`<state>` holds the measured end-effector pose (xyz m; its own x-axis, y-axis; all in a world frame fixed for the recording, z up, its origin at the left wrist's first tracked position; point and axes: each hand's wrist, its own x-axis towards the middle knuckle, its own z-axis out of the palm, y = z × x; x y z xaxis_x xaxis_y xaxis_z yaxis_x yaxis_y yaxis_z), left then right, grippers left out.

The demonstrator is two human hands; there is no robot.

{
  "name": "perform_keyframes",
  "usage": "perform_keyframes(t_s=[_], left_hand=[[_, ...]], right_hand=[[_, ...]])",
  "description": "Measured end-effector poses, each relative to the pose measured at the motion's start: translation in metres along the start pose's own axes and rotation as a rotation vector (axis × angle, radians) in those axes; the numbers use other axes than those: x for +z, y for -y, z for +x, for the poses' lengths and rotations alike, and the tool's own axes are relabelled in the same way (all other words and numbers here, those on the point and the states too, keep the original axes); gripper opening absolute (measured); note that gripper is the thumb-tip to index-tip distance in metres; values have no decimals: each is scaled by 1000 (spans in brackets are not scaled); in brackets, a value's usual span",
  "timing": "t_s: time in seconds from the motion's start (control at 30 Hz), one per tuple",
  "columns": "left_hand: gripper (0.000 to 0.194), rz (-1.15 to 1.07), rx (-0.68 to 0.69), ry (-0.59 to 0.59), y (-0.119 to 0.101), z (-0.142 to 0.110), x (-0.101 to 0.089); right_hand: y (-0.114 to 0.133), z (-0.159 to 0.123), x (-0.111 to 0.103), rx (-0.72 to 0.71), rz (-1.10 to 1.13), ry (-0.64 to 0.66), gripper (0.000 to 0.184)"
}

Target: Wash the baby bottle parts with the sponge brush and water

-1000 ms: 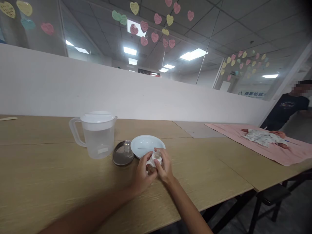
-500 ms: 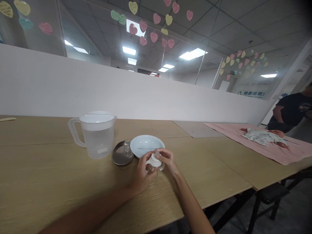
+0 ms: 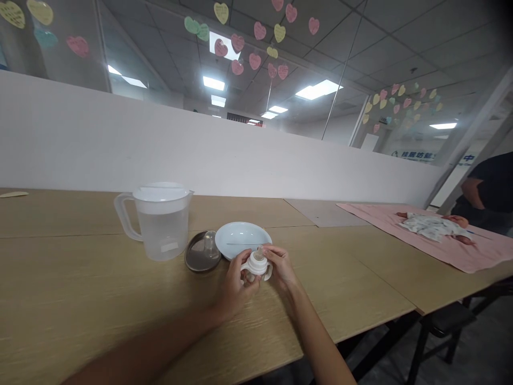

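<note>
My left hand (image 3: 235, 283) is closed around a white baby bottle top (image 3: 256, 265) with side handles. A clear nipple (image 3: 259, 254) stands up from the middle of it. With thumb and fingers, my right hand (image 3: 281, 266) pinches the nipple from the right side. What lies under the top is partly hidden by my left fingers. Just behind my hands sits a white bowl (image 3: 230, 238) with a thin line across its inside. A round dark metal dish (image 3: 195, 258) stands to its left, holding a clear dome-shaped cap (image 3: 209, 244).
A translucent pitcher (image 3: 163, 230) stands left of the dish. At the right, a baby doll (image 3: 430, 227) lies on a pink cloth (image 3: 372, 216). Beyond it stands a person in dark clothes (image 3: 495, 184). A low white wall (image 3: 224, 155) runs behind the table (image 3: 132, 299).
My right hand has shifted slightly right, its thumb moving off the white collar toward the nipple, so more of the top shows. The person at the right has moved farther right.
</note>
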<state>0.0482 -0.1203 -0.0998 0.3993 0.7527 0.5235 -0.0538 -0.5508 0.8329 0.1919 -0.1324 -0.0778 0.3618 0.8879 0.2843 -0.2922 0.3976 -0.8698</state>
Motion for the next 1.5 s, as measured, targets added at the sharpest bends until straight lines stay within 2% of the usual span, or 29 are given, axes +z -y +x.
perform_keyframes(t_s=[0.13, 0.3, 0.47, 0.53, 0.6, 0.7, 0.77, 0.8, 0.87, 0.93, 1.03, 1.2, 1.33, 1.4, 1.5], left_hand=[[51, 4, -12, -21, -1, 0, 1], [53, 42, -14, 9, -2, 0, -1], [72, 245, 175, -65, -8, 10, -11], [72, 303, 237, -96, -11, 21, -22], [64, 349, 229, -140, -10, 38, -37], [54, 441, 109, -296, 3, 68, -66], [50, 556, 35, -334, 20, 84, -86], [48, 657, -15, -284, 29, 91, -95], [48, 923, -100, -72, 44, 98, -110], [46, 1030, -124, 71, 54, 98, -117], [39, 1092, -101, 140, 55, 92, -118], [31, 1243, -98, 127, 34, 87, -113], [31, 1335, -74, 100, -10, 91, -113], [28, 1337, 69, 26, -39, 90, -109], [31, 1014, 309, -110, -74, 79, -90]], right_hand=[[-1, -1, 0, 3, 20, -50, 19], [-4, 4, -4, 7, 82, -123, 22], [-8, 17, -16, -95, 222, -259, 25], [-11, 21, -21, -120, 235, -339, 28], [-14, 24, -25, -127, 225, -408, 31], [-19, 26, -27, -114, 179, -466, 34], [-21, 26, -28, -109, 124, -498, 37], [-22, 26, -27, -112, 90, -512, 39], [-24, 26, -27, -125, 20, -524, 42], [-26, 26, -27, -131, -36, -511, 45], [-28, 25, -27, -148, -81, -482, 47], [-25, 22, -21, -202, -121, -456, 40], [-21, 18, -14, -204, -97, -369, 33], [-20, 17, -12, -191, -72, -349, 31], [-21, 16, -10, -197, -107, -357, 35]])
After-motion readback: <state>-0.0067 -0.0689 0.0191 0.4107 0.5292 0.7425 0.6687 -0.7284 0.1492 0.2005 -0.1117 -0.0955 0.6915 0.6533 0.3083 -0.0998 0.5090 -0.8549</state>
